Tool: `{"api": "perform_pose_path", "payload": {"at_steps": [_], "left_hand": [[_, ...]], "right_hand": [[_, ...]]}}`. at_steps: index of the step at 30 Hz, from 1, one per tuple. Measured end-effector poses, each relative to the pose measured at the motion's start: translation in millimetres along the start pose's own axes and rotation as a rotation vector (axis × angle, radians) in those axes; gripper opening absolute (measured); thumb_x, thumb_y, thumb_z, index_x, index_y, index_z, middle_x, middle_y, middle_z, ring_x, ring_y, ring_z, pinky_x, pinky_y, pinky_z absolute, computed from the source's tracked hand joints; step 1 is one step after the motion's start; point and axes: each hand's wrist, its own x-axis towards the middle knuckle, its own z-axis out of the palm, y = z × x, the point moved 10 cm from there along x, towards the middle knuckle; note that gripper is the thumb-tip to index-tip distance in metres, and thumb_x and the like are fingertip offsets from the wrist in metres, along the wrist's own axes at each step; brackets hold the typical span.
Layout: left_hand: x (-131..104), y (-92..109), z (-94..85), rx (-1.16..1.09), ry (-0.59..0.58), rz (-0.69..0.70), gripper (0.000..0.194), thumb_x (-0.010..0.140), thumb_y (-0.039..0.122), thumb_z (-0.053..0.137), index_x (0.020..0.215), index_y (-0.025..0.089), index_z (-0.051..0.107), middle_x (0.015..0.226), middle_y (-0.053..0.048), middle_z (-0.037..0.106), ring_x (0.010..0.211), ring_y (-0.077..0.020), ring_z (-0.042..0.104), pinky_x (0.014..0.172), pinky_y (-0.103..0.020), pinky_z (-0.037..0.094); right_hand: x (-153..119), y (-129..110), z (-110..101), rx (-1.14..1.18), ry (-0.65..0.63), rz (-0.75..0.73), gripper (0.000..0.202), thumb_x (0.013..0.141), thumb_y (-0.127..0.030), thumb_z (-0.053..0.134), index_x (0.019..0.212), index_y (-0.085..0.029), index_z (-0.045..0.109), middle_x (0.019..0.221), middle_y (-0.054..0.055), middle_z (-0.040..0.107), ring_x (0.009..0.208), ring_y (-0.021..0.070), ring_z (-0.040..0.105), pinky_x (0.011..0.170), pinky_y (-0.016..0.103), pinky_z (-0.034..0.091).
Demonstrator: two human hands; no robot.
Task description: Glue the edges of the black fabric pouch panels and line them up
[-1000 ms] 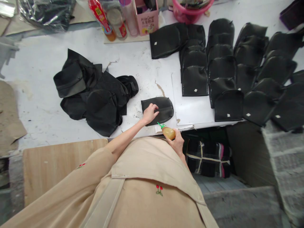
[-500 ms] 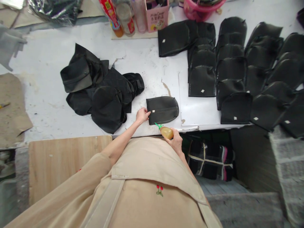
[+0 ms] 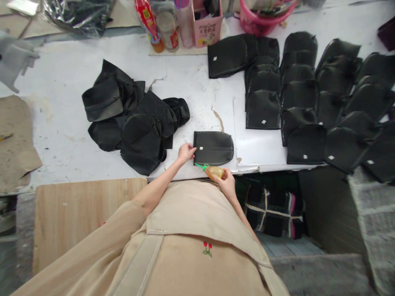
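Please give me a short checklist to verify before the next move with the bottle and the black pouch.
1. Bottle held in the right hand: ok.
2. Green tip at the pouch's near left corner: ok; touching or not: cannot tell.
3. Left hand at the pouch's left edge: ok; firm grip: cannot tell.
4. Pouch flat on the table, white patch facing up: ok.
5. Liquid coming from the tip: cannot tell.
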Motion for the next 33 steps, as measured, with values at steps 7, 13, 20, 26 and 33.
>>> {"api": "perform_pose_path", "payload": {"at_steps": [7,13,20,26,33], "left_hand": [[-5.5,23.6,-6.1,-0.206,-0.076,0.158,0.026,0.074,0.023,0.074,0.064,0.02,0.05,0.057,0.004,0.05,0.055,-0.0114,0.048,0.05,-0.022,0.039],[-12.5,40.5,12.3,-0.52,-0.27,0.205,0.031,0.062,0.03,0.074,0.063,0.021,0.045,0.059,0.005,0.048,0.056,-0.0111,0.044,0.051,-0.022,0.036],[-15.5,90.3,15.0,-0.829,-0.415,0.211,0.036,0.061,0.025,0.078,0.066,0.022,0.042,0.061,0.006,0.047,0.054,-0.0098,0.045,0.052,-0.022,0.036],[7.0,170.2,-18.9,-0.898,-0.411,0.333,0.036,0.062,0.028,0.08,0.067,0.021,0.046,0.063,0.005,0.052,0.053,-0.009,0.049,0.052,-0.022,0.039],[72.7,274.3,-52.6,-1.004,-0.323,0.45,0.028,0.06,0.021,0.074,0.067,0.02,0.048,0.06,0.005,0.055,0.053,-0.01,0.052,0.051,-0.022,0.041]], "right_hand": [[-7.0,40.9,-30.0,0.847,0.161,0.278,0.047,0.065,-0.055,0.083,0.099,-0.025,0.069,0.092,0.001,0.073,0.071,0.0166,0.064,0.058,0.028,0.055],[22.2,50.8,-80.9,0.983,0.25,0.134,0.053,0.067,-0.057,0.082,0.112,-0.032,0.069,0.096,0.0,0.073,0.067,0.0129,0.062,0.051,0.022,0.05],[40.3,70.2,-121.3,0.994,0.344,0.153,0.047,0.062,-0.057,0.086,0.098,-0.029,0.075,0.09,-0.001,0.076,0.065,0.0135,0.065,0.05,0.022,0.051],[58.3,81.5,-118.8,1.079,0.383,0.17,0.048,0.061,-0.054,0.089,0.099,-0.028,0.075,0.092,0.0,0.077,0.065,0.0124,0.066,0.053,0.021,0.053],[75.6,82.9,-100.4,1.034,0.369,0.22,0.052,0.053,-0.052,0.093,0.093,-0.024,0.076,0.087,0.001,0.077,0.064,0.0171,0.069,0.054,0.027,0.058]]}}
